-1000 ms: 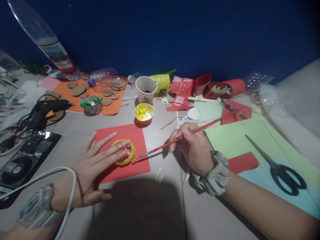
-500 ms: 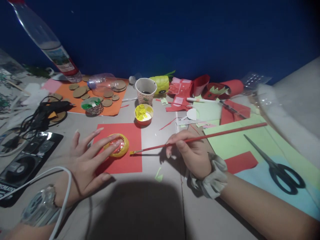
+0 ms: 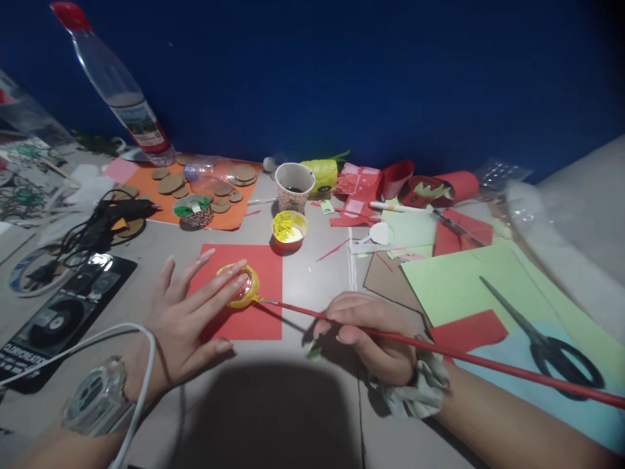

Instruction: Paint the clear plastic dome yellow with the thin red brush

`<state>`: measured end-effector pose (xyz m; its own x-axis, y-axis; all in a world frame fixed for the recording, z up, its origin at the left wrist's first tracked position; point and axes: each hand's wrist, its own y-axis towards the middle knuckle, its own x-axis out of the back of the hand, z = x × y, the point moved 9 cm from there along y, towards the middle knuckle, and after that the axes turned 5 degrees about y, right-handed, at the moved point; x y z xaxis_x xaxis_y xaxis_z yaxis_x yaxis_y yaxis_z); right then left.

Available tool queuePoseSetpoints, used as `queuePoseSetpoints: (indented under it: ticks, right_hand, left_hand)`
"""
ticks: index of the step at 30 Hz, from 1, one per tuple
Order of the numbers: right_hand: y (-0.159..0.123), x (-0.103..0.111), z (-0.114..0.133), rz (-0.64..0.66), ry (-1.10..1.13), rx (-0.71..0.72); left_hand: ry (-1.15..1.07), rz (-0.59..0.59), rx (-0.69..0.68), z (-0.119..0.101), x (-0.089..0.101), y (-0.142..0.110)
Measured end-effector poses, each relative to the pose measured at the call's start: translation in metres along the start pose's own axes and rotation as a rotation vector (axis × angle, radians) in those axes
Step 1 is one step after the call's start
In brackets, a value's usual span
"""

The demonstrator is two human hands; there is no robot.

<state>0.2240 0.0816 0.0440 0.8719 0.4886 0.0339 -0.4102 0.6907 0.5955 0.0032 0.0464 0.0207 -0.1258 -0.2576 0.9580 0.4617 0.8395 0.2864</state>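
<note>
A small round yellow-painted piece [image 3: 240,289] lies on a red paper sheet [image 3: 263,286]. My left hand [image 3: 188,319] rests flat with fingers spread, its fingertips pressing on that piece. My right hand [image 3: 374,335] pinches a long red paintbrush [image 3: 439,355]; the brush tip touches the right edge of the yellow piece. A small bowl of yellow paint [image 3: 289,229] stands just beyond the red sheet, with a paper cup [image 3: 294,186] of dark liquid behind it.
Black scissors [image 3: 551,345] lie on green and blue paper at right. Cardboard discs [image 3: 215,185] sit on orange paper at the back left, beside a plastic bottle [image 3: 117,98]. A glue gun [image 3: 114,212] and cables lie at left. Red paper crafts [image 3: 424,185] crowd the back.
My right hand has dropped nearer and swung the brush handle down to the right; its tip now meets the yellow piece. The left hand stays on the piece.
</note>
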Motion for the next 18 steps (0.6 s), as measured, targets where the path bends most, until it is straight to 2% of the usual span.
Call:
queuePoseSetpoints:
  ticks: [3, 8, 13, 18]
  right_hand:
    - [0.001, 0.002, 0.003, -0.027, -0.007, 0.011]
    - [0.000, -0.005, 0.002, 0.053, -0.005, -0.007]
    - [-0.003, 0.004, -0.005, -0.057, 0.004, -0.031]
    - [-0.002, -0.012, 0.000, 0.115, 0.005, 0.001]
  left_hand:
    - [-0.011, -0.007, 0.001, 0.000, -0.001, 0.000]
    - [-0.033, -0.025, 0.002, 0.000, 0.000, 0.000]
    - [-0.029, -0.015, -0.015, -0.001, 0.000, 0.000]
    - [-0.056, -0.030, 0.004, 0.000, 0.000, 0.001]
